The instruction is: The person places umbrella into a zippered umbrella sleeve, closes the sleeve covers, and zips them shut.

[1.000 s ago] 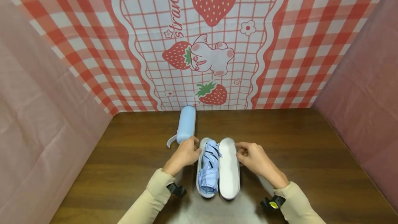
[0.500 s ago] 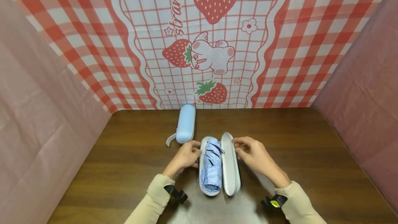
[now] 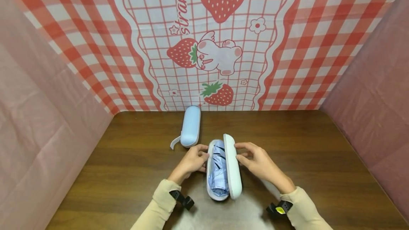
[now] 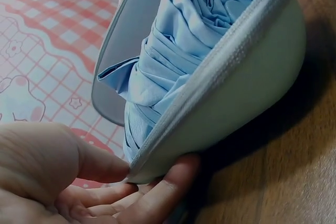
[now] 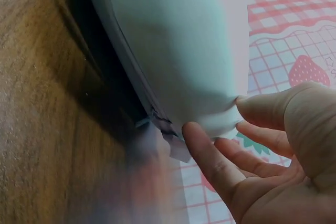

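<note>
A pale mint oblong zip case stands half closed on the table, its lid (image 3: 234, 168) tilted up over the right side of its base (image 4: 236, 93). Inside the base lies a folded light blue umbrella (image 3: 219, 175), wrapped in its own cloth, with dark marks on it. My left hand (image 3: 191, 160) pinches the far left rim of the base, thumb at the edge and fingers against the outer wall. On the other side, my right hand (image 3: 260, 160) holds the lid's far end between thumb and fingers. A zipper tab (image 5: 178, 148) hangs near those fingertips in the right wrist view.
Behind the left hand, a closed light blue case (image 3: 190, 125) with a strap (image 3: 174, 142) lies near the back edge of the wooden table (image 3: 137, 144). A strawberry-print checked cloth (image 3: 220, 45) hangs behind, with pink cloth (image 3: 48, 116) at both sides.
The lid has swung up from lying flat and now leans leftward over the umbrella, its outer face showing. My right hand has moved left with it. My left hand keeps to the base's rim.
</note>
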A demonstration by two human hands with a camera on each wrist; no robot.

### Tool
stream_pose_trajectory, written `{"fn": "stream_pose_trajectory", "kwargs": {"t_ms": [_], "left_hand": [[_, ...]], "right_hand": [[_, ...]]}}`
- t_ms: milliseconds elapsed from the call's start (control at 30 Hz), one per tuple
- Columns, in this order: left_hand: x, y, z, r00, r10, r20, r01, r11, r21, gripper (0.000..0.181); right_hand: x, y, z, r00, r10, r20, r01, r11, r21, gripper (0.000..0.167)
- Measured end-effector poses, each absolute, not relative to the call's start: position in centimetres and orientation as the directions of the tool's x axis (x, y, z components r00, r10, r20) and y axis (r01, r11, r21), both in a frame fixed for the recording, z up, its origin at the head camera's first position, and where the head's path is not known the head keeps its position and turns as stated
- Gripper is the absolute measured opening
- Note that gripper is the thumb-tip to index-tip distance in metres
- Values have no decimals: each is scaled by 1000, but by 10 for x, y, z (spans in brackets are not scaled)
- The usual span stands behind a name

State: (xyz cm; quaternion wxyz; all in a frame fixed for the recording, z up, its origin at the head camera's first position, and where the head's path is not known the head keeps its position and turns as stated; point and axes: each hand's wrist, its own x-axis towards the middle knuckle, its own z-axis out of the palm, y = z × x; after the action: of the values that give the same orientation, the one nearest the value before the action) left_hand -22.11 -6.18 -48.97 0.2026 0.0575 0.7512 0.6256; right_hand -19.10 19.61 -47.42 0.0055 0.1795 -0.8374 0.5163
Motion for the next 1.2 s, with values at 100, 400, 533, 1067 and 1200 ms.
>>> {"fn": "stream_pose_trajectory", "kwargs": {"t_ms": [100, 400, 533, 1067, 1200], "left_hand": [[-221, -59, -490, -905, 353, -236, -179, 187, 966, 42], [-222, -54, -492, -904, 355, -238, -187, 172, 967, 41], [-221, -55, -493, -904, 349, -248, -199, 171, 965, 41], [-218, -49, -491, -872, 364, -327, -289, 156, 945, 48], [-217, -48, -490, -874, 348, -341, -305, 156, 940, 47]], "right_hand": [[-190, 196, -474, -935, -294, 197, -305, 385, -871, 33], [-189, 193, -476, -894, -349, 281, -416, 415, -809, 35], [-187, 191, -476, -890, -383, 249, -402, 398, -825, 37], [-187, 185, -481, -873, -417, 252, -446, 478, -757, 37], [-187, 183, -482, -877, -413, 245, -442, 493, -750, 37]]}}
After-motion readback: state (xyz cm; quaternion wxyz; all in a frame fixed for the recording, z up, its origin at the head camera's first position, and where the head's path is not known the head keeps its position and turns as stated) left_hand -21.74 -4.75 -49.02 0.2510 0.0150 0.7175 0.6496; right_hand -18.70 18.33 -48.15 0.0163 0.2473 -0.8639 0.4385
